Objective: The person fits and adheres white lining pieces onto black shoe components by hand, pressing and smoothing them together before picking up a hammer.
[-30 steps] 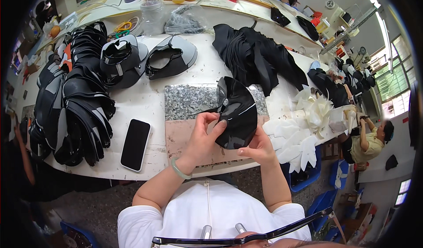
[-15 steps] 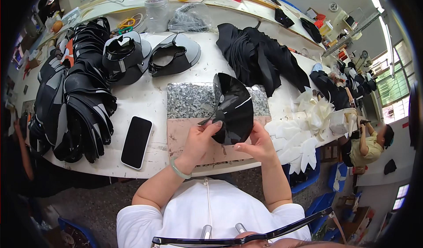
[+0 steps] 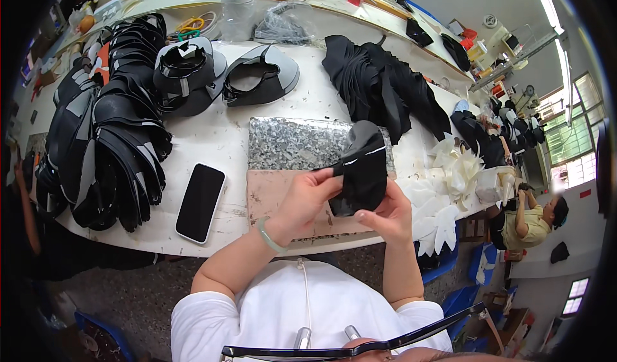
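Observation:
A black shoe upper piece [image 3: 364, 179], curved and partly folded, is held between my two hands above a work slab. My left hand [image 3: 310, 198] pinches its left edge between thumb and fingers. At the lower right edge, my right hand [image 3: 391, 215] grips it with the thumb toward me and the fingers mostly hidden behind. Beneath lie a speckled grey stone slab [image 3: 289, 142] and a pinkish board [image 3: 267, 198]. Two formed black-and-grey shoe uppers, one at the left [image 3: 186, 79] and one beside it [image 3: 273, 76], stand beyond the slab.
Stacked black uppers [image 3: 132, 137] fill the left side, near a phone [image 3: 200, 202]. Black pieces [image 3: 376, 82] lie at the back right, white pieces [image 3: 434, 217] at the right. A plastic jar [image 3: 237, 18] and clear bag [image 3: 283, 24] stand behind. Another person [image 3: 528, 224] sits far right.
The piece has turned from its shiny face to a mostly matte one and shifted right. Both hands moved slightly right with it, still holding it.

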A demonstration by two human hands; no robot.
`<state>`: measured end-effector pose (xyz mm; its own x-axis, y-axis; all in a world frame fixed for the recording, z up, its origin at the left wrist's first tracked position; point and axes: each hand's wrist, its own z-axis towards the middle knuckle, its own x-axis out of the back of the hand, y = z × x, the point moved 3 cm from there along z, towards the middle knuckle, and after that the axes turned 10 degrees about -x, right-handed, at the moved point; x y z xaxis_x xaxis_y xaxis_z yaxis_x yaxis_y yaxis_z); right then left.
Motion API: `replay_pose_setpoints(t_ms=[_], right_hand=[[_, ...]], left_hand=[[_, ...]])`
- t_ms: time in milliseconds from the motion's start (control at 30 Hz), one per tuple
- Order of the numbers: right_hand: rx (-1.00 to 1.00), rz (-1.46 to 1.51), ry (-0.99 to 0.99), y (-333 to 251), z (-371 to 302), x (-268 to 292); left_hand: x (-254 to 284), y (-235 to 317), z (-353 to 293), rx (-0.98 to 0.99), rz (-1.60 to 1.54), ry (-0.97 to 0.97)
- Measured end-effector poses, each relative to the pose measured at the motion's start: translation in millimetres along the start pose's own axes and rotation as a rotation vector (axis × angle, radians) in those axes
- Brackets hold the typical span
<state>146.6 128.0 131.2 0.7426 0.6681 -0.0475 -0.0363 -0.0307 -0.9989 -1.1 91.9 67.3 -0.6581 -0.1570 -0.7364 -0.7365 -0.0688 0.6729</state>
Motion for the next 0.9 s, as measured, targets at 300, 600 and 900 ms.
replay_pose_setpoints(t_ms=[300,600,900], right_hand=[[-0.228,0.009,0.194,-5,-8,30],[-0.3,0.014,0.201,3,-14,39],[-0.287,0.03,0.213,8,-9,37]], left_hand=[[-13,-16,1,0.176,0.073,-0.109],[-15,-20,1,0.276,0.103,-0.174],[-13,-15,2,0.3,0.085,-0.128]])
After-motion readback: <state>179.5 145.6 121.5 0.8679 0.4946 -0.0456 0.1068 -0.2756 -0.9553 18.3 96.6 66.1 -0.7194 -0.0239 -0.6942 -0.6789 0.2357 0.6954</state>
